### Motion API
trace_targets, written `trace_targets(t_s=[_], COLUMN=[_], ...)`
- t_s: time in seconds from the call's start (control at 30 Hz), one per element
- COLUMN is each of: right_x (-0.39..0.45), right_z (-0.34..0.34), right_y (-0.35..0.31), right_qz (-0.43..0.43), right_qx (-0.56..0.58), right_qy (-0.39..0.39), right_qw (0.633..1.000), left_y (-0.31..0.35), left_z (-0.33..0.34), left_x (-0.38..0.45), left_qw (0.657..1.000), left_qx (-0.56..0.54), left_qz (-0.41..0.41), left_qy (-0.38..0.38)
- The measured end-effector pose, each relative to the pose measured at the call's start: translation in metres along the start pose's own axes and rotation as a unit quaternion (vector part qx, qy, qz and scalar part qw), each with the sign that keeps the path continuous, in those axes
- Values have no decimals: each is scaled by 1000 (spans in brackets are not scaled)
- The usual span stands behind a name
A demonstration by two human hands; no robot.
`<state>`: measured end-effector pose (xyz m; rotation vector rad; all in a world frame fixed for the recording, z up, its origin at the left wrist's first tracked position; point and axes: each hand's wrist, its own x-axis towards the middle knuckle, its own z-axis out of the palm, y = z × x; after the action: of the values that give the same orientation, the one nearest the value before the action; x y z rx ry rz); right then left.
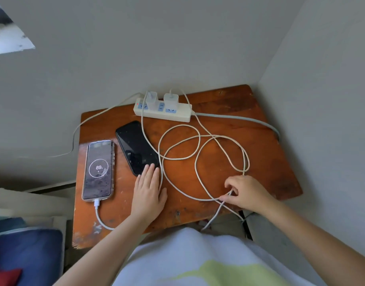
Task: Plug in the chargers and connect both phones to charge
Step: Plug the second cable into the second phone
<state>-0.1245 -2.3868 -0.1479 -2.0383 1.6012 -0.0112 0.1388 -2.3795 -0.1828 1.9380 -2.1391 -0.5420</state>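
A white power strip (173, 115) lies at the back of the wooden table (249, 129), with two white chargers (151, 100) (171, 100) plugged into it. The left phone (98, 169) has a cable (99, 215) in its bottom port and its screen shows 89%. A black phone (136, 147) with a dark screen lies beside it. My left hand (148, 195) rests flat, fingertips on the black phone's near end. My right hand (243, 193) pinches a long white cable (198, 162) that loops over the table.
The table stands in a corner between two grey walls. The strip's grey cord (249, 120) runs off to the right. A thin white cable (84, 122) trails off the left edge. A blue cushion (26, 254) lies at lower left.
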Motion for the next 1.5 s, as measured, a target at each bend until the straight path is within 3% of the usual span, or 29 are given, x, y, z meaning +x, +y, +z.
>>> trace_targets(t_s=[0.07, 0.13, 0.37, 0.53, 0.63, 0.73, 0.93, 1.13, 1.27, 1.5], right_x=[-6, -7, -10, -5, 2, 17, 58, 83, 87, 75], right_z=[13, 21, 26, 27, 15, 7, 24, 36, 36, 29], right_y=[-6, -12, -11, -18, -24, -38, -75, -90, -99, -103], right_qz=[-3, 7, -1, 52, 58, 32, 23, 68, 104, 121], right_qx=[-36, -51, 15, 30, 104, 155, 20, -50, 5, 117], right_qy=[-81, -88, -20, 62, 116, 120, 9, 86, 101, 119], right_qw=[996, 995, 1000, 996, 986, 980, 999, 993, 989, 978], left_y=[3, 6, 0, -2, -4, -17, -40, -34, -26, -17], left_z=[3, 5, 8, 5, -4, -18, -45, -64, -68, -72], left_x=[-4, -6, -3, -5, -4, 8, 46, 79, 92, 104], left_qw=[999, 998, 997, 998, 999, 997, 943, 874, 825, 825], left_qx=[4, 9, 23, -6, -23, 56, 271, 378, 431, 390], left_qz=[38, 54, 52, 53, 36, 55, 127, 201, 267, 315], left_qy=[-15, -25, -44, -34, -13, -26, -146, -230, -250, -263])
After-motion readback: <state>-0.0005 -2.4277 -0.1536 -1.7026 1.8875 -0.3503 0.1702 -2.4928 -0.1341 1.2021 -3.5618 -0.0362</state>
